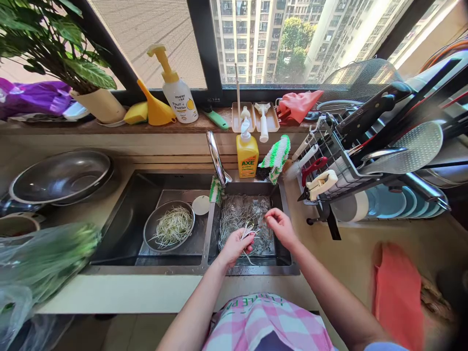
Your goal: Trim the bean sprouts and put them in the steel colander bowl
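Pinching a small bunch of sprouts point(247, 234) between thumb and fingers, the left hand point(237, 246) hung over the right basin point(256, 269), its grip closed on the pale stems. Just beside it, the right hand point(281, 228) had its fingers curled in near the thumb; whether that grip had hold of anything, I could not tell. Thin strands point(230, 219) lay below both. In the left basin point(120, 234), a round bowl point(148, 229) held a sprout pile point(172, 225).
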Tool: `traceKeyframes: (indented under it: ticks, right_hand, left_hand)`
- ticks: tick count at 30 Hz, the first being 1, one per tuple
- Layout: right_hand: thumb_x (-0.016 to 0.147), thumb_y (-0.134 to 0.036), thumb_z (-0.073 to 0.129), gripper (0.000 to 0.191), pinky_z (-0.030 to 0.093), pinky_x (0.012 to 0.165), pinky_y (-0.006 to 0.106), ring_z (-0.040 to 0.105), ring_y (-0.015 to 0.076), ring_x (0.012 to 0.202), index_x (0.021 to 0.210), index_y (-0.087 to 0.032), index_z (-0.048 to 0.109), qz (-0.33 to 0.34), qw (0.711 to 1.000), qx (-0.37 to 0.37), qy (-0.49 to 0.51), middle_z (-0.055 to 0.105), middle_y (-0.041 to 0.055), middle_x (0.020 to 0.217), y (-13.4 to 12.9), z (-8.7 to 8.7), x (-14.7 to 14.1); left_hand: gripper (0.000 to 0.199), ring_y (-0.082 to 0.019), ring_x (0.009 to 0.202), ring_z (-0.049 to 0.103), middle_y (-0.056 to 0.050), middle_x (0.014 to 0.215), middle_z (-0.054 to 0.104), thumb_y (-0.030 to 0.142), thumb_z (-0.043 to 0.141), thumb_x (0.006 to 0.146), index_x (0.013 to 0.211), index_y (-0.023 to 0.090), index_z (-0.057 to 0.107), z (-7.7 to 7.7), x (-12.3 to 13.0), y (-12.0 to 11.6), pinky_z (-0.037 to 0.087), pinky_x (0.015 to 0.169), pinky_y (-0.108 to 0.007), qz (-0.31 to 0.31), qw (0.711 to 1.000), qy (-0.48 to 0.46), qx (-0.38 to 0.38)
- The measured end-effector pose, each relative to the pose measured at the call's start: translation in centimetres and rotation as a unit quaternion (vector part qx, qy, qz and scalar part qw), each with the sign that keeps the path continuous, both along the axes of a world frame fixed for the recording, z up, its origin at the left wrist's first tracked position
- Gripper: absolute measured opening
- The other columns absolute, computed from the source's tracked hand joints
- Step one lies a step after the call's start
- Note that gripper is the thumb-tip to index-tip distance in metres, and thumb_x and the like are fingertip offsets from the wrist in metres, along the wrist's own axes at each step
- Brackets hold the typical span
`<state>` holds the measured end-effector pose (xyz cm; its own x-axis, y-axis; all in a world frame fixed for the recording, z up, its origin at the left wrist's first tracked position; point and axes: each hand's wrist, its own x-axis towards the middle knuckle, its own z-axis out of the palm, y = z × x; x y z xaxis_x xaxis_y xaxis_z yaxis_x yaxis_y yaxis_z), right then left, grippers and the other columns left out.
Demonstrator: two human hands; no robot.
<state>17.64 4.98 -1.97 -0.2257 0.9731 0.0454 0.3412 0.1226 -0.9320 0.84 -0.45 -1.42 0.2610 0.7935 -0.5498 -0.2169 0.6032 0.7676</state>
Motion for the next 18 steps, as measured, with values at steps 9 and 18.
traceKeyframes:
  ticks: [9,18]
  right_hand:
    - [0.080,-0.019,0.048,0.014,0.044,0.065,0.026,0.056,0.0141,0.072,0.087,-0.018,0.061,0.059,0.987,0.017,-0.146,0.062,0.0043,0.080,0.9,-1.1,0.8]
    - [0.082,-0.023,0.052,0.013,0.041,0.072,0.028,0.052,0.0159,0.081,0.085,-0.022,0.064,0.285,0.914,0.167,-0.235,0.060,0.0044,0.083,1.1,5.4,-1.1]
  left_hand:
    - [0.039,-0.006,0.053,0.048,0.001,0.073,0.053,0.041,0.062,0.066,0.093,0.015,0.052,0.9,-0.7,0.1,0.037,0.050,-0.020,-0.044,0.999,0.003,0.015]
    - [0.030,-0.009,0.051,0.045,0.000,0.069,0.055,0.043,0.050,0.074,0.087,0.017,0.060,1.6,-0.5,0.5,0.032,0.047,-0.021,-0.127,0.976,0.153,0.093]
